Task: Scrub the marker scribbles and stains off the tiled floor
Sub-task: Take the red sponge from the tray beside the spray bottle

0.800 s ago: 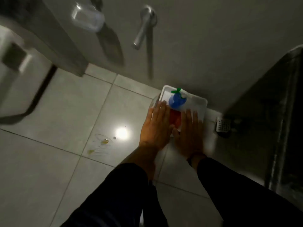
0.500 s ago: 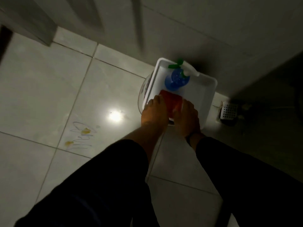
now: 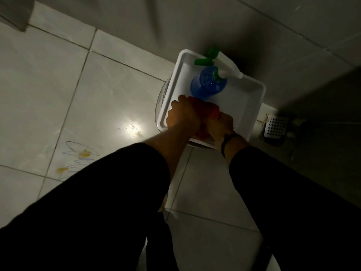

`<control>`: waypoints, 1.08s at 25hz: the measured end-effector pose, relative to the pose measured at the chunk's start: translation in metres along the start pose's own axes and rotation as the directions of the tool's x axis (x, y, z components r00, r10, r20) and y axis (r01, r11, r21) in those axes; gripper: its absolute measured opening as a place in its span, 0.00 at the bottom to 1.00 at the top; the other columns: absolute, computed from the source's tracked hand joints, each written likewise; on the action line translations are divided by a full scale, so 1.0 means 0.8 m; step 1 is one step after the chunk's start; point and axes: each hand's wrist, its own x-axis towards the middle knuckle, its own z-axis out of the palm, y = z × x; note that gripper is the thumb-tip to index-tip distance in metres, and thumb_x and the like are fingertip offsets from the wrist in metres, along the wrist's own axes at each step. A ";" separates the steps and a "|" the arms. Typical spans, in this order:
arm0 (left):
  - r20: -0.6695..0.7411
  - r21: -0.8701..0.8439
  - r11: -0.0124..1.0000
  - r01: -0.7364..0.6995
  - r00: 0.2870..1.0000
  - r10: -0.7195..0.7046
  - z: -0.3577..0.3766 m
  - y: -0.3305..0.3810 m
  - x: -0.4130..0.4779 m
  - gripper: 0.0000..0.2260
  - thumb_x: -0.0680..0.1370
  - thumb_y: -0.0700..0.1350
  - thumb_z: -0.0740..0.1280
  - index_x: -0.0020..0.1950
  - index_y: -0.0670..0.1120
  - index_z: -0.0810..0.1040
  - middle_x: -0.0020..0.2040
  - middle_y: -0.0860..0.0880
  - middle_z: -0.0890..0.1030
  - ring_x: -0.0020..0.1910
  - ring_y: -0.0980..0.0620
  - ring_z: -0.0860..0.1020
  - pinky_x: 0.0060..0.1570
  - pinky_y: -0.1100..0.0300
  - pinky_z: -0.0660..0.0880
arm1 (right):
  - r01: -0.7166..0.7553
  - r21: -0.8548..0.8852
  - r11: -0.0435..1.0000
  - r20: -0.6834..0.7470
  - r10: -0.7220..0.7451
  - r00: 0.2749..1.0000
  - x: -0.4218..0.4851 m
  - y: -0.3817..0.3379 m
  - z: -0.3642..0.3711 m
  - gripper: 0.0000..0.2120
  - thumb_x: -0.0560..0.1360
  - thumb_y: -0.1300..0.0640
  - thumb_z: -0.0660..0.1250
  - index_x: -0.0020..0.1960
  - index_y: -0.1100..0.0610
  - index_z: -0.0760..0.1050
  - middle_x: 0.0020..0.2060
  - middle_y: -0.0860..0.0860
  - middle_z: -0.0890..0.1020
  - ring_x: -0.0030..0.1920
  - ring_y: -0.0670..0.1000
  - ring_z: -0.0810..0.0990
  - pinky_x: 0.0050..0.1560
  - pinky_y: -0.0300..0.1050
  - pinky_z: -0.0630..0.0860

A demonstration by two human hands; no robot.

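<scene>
No brand, label or readable writing showed anywhere in the dim, downward view. A white rectangular tub (image 3: 252,112) sat on the pale tiled floor (image 3: 48,81) against the far grey wall (image 3: 195,20), resting partly over a clear rounded container (image 3: 160,106) whose edge showed at the tub's left side. Inside the tub, toward its far end, lay a blue spray bottle (image 3: 207,83) with a white trigger head and green parts. To the right of the tub, a small metal floor drain (image 3: 275,127) with a grid of holes was set into the floor beside a dark shadowed area. A bright spot of reflected light shone on the tile just left of the tub. Both arms, in black sleeves (image 3: 117,192), reached forward into the near end of the tub, filling much of the near view and covering part of the floor. The left hand (image 3: 182,116) and the right hand (image 3: 220,126) were both clenched around a bunched red cloth (image 3: 209,110), held between them over the tub's near edge. The marker scribbles (image 3: 80,151), thin looping blue-purple lines, lay on the tile at the near left, well apart from the tub, with yellowish stains (image 3: 84,153) among them; the left sleeve hid their near edge.
</scene>
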 end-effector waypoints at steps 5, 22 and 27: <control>0.036 -0.478 0.877 -0.044 0.997 0.070 -0.046 -0.037 -0.062 0.18 0.78 0.50 0.70 0.68 0.51 0.76 0.59 0.50 0.83 0.55 0.47 0.84 0.59 0.45 0.84 | 0.168 0.150 0.974 0.038 -0.176 0.984 -0.087 -0.013 -0.020 0.14 0.73 0.66 0.78 0.56 0.53 0.86 0.56 0.58 0.90 0.54 0.56 0.90 0.51 0.51 0.89; -0.244 -0.583 0.795 0.167 0.897 -0.368 -0.071 -0.559 -0.193 0.31 0.79 0.66 0.67 0.81 0.59 0.68 0.79 0.54 0.74 0.74 0.50 0.76 0.67 0.55 0.74 | 0.018 -0.316 0.948 0.611 0.189 0.768 -0.254 0.141 0.268 0.14 0.80 0.56 0.70 0.65 0.55 0.81 0.68 0.60 0.84 0.64 0.58 0.86 0.72 0.58 0.79; -0.311 -0.141 0.929 0.344 0.875 -0.371 -0.010 -0.746 -0.153 0.39 0.83 0.68 0.55 0.89 0.48 0.55 0.88 0.44 0.59 0.88 0.42 0.57 0.83 0.40 0.59 | 0.499 -0.415 0.761 0.609 -0.175 0.774 -0.156 0.184 0.381 0.24 0.86 0.66 0.62 0.81 0.56 0.67 0.64 0.59 0.76 0.48 0.51 0.80 0.46 0.42 0.80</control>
